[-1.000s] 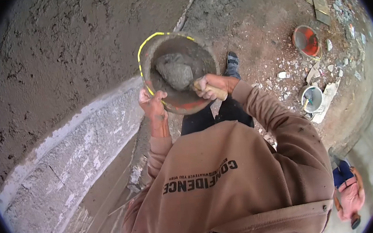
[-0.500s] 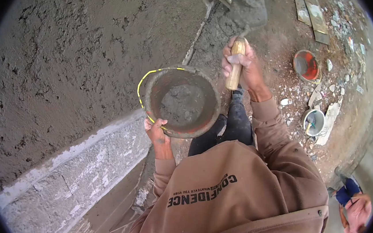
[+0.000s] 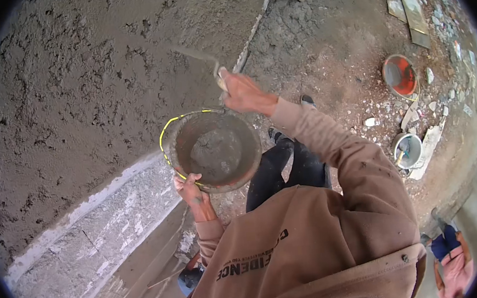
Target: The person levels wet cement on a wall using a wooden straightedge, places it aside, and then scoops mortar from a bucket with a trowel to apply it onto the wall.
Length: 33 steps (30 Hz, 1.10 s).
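My left hand [image 3: 192, 194] is closed on the near left rim of a mortar-smeared bucket [image 3: 248, 155], with the thumb over the edge. Grey wet mortar [image 3: 216, 152] lies in the bucket, and its yellow-striped handle [image 3: 162, 141] hangs out on the left side. Just beyond the far rim, my right hand [image 3: 248, 95] grips a trowel [image 3: 220, 81] by its wooden handle. The trowel's blade is seen nearly edge-on and blurred, close to the rough, freshly mortared wall [image 3: 86, 88]. Whether blade and wall touch, I cannot tell.
A pale bare strip [image 3: 119, 216] runs along the wall's lower part. On the right stand an orange bucket [image 3: 408, 80] and a small white bucket [image 3: 414, 148] among rubble. Boards [image 3: 410, 6] lie farther off. Other people [image 3: 453, 266] are at the lower right and lower left.
My right hand has swung left with the trowel, from above the mortar on the ground to beside the wall. The bucket has shifted slightly left and down in view.
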Tool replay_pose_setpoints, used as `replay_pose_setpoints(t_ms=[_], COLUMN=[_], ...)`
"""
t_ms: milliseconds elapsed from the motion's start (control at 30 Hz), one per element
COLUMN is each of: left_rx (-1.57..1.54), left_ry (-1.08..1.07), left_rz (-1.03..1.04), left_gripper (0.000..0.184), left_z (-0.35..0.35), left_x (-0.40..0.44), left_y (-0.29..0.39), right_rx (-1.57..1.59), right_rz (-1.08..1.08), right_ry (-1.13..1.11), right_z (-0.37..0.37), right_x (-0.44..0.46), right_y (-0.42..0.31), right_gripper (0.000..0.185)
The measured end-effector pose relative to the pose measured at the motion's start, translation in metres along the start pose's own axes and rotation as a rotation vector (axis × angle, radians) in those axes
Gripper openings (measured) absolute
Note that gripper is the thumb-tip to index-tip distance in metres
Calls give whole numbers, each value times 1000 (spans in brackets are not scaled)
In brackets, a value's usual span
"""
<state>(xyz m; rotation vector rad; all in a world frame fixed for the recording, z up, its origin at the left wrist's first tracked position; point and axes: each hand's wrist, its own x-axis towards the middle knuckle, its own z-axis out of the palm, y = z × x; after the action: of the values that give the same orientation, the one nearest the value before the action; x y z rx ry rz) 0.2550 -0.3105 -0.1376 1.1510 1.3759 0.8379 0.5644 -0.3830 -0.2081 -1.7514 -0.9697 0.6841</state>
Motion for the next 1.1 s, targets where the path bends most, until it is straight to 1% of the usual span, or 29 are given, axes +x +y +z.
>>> replay_pose_setpoints(t_ms=[33, 100, 167, 200, 233, 300, 367, 400, 433, 467, 500, 567, 633, 667, 733, 767, 833, 867, 900, 1000, 1067, 1100], left_rx=[-28, -92, -5, 38, 23, -3, 11, 30, 49, -1, -62, -130, -190, -219, -230, -231, -227, -224, -219, -186, -167, -156], left_ry=[-31, -95, -140, -164, -189, -253, -316, -334, -358, -338, -328, -326, -308, -297, -295, -290, -255, -235, -213, -112, -31, 9], left_rz=[-3, -5, 62, 97, 60, 74, 63, 68, 76, 49, 33, -9, -36, -51, -109, -124, -154, -136, -122, -107, -75, -57], left_gripper=[41, 37, 34, 33, 28, 29, 33, 33, 33, 33, 34, 39, 33, 32, 37, 39, 49, 52, 56, 60, 59, 59], left_z=[0, 3, 7, 21, 34, 50, 69, 72, 71, 73, 83, 93, 99, 98, 94, 94, 94, 91, 89, 79, 75, 76], left_x=[0, -3, -4, -10, -20, -30, -35, -30, -25, -25, -21, -13, 0, 3, 8, 9, 5, 3, 2, -7, -17, -19], left_y=[-1, -9, -20, -16, -12, -21, -21, -25, -27, -25, -21, -18, -21, -22, -22, -19, -11, -9, -8, -8, -8, -8], right_rx=[71, 59, 239, 330, 448, 691, 1192, 1447, 1576, 1697, 1666, 1728, 1789, 1789, 1777, 1767, 1565, 1467, 1415, 1001, 799, 524], right_rz=[8, 73, 420, 595, 681, 860, 1008, 1079, 1083, 1077, 976, 864, 745, 671, 510, 425, 288, 233, 122, -80, 57, 98], right_ry=[-93, -374, -691, -844, -820, -779, -773, -752, -770, -776, -729, -669, -578, -489, -324, -237, 39, 172, 285, 687, 934, 1099], right_z=[-6, -13, -14, -10, 10, 64, 80, 87, 74, 45, 26, 3, -25, -41, -76, -93, -124, -132, -138, -145, -141, -130], right_x=[-29, -69, -91, -99, -108, -133, -145, -152, -160, -161, -165, -169, -157, -150, -132, -121, -93, -80, -62, 12, 64, 100], right_y=[-14, -13, 0, 8, 25, 65, 88, 94, 90, 80, 68, 54, 41, 31, 11, 2, -19, -25, -24, 4, 35, 69], right_gripper=[42, 37, 32, 29, 25, 18, 16, 14, 15, 15, 20, 21, 24, 25, 27, 32, 33, 34, 31, 31, 31, 34])
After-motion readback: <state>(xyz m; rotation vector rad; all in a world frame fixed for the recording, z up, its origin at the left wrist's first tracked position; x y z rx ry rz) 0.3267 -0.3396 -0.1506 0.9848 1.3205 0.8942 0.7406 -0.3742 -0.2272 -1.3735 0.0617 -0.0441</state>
